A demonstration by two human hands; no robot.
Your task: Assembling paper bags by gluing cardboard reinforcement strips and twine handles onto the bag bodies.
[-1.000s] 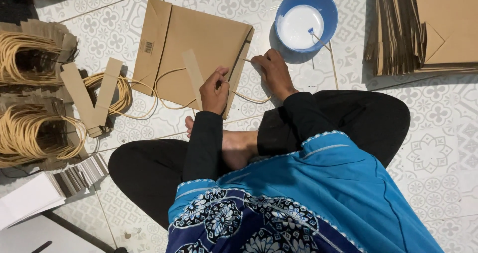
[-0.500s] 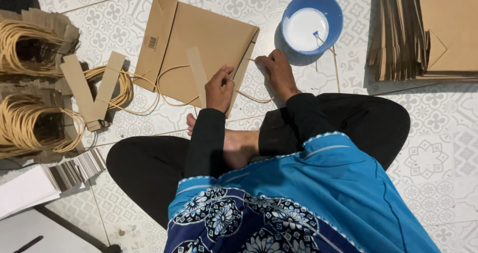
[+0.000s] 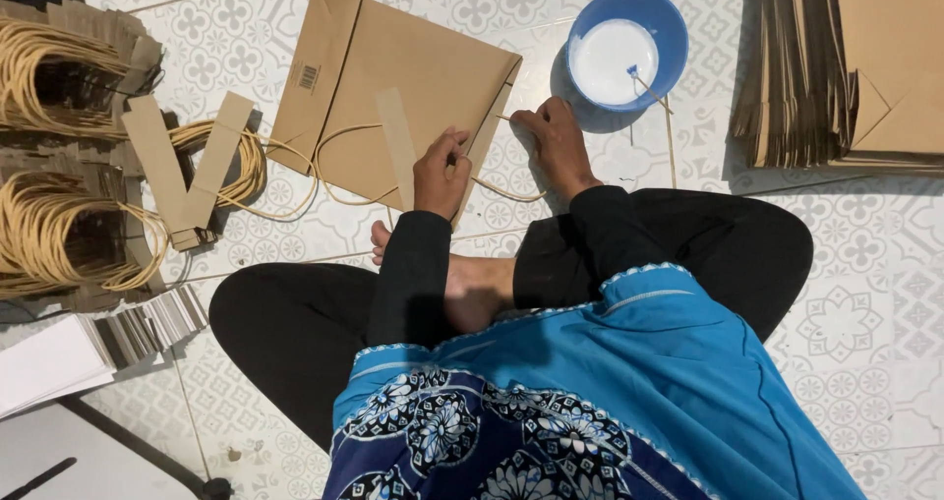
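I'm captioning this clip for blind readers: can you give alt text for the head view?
A person seated cross-legged on a patterned tile floor presses the left hand and right hand on a flat brown paper bag with a cord handle, beside a blue bowl of white paste.

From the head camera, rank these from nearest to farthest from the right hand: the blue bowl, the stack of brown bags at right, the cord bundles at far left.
Measured from the right hand:
1. Blue bowl, just up and to the right of it on the floor.
2. Stack of brown bags, farther right, at the frame's edge.
3. Cord bundles, across the flat bag, at the far left.
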